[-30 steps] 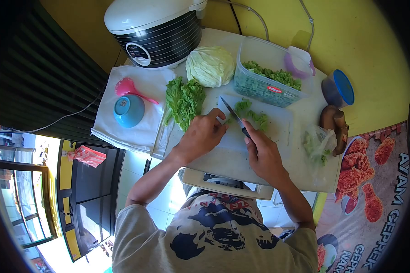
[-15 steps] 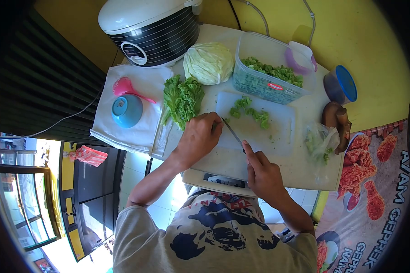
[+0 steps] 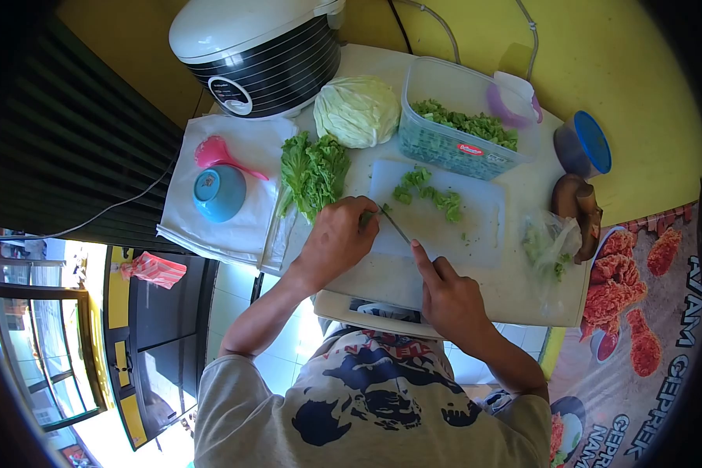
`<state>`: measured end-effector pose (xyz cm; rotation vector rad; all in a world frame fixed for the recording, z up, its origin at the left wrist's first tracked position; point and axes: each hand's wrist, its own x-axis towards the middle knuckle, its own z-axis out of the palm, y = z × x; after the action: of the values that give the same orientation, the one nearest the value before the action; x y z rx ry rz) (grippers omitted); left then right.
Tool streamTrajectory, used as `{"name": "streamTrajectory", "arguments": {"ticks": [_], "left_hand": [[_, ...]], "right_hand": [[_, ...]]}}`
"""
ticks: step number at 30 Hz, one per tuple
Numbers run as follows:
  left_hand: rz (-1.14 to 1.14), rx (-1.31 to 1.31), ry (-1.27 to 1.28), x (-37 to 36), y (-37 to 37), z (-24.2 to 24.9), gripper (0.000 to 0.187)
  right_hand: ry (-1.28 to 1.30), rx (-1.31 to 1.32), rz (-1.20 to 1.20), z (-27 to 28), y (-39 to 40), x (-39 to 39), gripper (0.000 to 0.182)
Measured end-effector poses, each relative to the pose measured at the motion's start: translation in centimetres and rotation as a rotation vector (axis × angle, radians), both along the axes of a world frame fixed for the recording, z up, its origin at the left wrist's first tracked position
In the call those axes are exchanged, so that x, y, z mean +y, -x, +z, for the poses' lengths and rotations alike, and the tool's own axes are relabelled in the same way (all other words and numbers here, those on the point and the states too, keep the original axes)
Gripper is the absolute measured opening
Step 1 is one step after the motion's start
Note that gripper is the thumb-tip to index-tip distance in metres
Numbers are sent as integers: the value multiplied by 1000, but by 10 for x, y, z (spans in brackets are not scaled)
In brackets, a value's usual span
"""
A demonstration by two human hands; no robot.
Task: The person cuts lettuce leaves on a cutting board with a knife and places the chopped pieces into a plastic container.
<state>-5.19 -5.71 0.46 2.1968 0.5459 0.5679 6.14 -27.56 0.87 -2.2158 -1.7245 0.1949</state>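
A knife (image 3: 396,225) is in my right hand (image 3: 452,300), its handle in the closed fingers and the index finger stretched along it. The blade points up and left to the fingertips of my left hand (image 3: 339,238). My left fingers are curled over a bit of green lettuce (image 3: 365,219), mostly hidden, at the left edge of the white cutting board (image 3: 476,222). Cut lettuce pieces (image 3: 433,193) lie on the board beyond the blade. Just past my left hand rests a bunch of lettuce (image 3: 313,173).
Behind the board stands a clear plastic container (image 3: 460,160) of chopped lettuce, beside a cabbage (image 3: 357,111) and a rice cooker (image 3: 257,62). At left are a blue bowl (image 3: 220,193) and pink ladle (image 3: 214,150); at right, a plastic bag (image 3: 550,246) and blue-lidded tub (image 3: 583,147).
Both hands stay nearly in place at the board's near left edge. The knife blade has shifted slightly, and the whole view has moved a little.
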Motion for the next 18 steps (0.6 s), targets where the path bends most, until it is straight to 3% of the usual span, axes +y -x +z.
{"name": "streamTrajectory", "arguments": {"ticks": [10,18], "left_hand": [[47,0,63,-1,12,-1,12],[20,16,-55,1,19,-5,19]], "right_hand": [[-20,-6,-6,-6,-3,7,73],[-14,47,-33,-4,-5,1,70]]}}
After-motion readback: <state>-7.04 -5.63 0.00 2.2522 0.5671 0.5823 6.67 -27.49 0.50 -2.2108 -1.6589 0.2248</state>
